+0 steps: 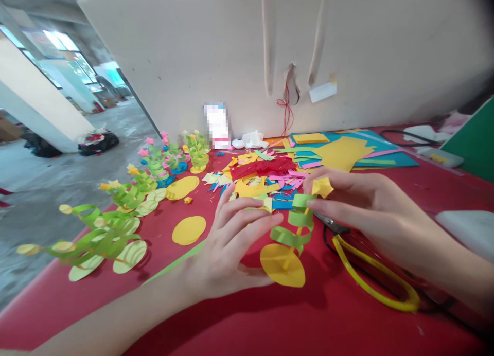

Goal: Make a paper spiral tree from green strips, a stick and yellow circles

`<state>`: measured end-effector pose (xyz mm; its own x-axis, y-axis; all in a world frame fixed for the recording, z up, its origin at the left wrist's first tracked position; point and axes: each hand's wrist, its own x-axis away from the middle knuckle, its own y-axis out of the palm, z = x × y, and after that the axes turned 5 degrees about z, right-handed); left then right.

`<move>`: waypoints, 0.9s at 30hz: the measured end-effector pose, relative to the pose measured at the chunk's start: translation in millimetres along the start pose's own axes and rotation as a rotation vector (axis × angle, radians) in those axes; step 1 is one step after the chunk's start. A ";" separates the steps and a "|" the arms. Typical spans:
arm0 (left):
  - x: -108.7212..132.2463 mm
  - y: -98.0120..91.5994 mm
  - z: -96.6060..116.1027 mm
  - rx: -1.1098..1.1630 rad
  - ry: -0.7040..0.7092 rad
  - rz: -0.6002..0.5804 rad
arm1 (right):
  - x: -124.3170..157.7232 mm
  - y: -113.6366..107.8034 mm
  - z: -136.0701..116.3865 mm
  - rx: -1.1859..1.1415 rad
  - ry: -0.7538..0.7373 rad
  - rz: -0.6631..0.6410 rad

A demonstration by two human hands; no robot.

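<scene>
At lower centre the left hand [231,243] has its fingers apart, thumb tip hidden behind the base of a paper flower [301,220] whose top the right hand [366,194] pinches right of centre, beside scissors [350,268] partly covered by that arm, with paper scraps [264,166] mid-frame and a pixelated rectangle [218,125] at upper centre.

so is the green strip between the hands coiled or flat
Coiled: the strip curls in loops between the star and disc.
</scene>
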<state>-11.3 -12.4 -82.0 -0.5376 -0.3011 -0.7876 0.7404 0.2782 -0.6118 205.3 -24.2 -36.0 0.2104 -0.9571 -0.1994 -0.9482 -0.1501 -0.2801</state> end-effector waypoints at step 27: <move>-1.2 6.9 23.8 0.952 -1.411 0.035 | 19.5 -2.1 -18.9 0.424 -0.604 0.512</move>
<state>4.1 -31.9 -83.5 -0.1559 -0.9684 0.1948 0.9869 -0.1443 0.0728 206.9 -47.2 -21.6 -0.0109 -0.5705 -0.8213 -0.8178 0.4776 -0.3209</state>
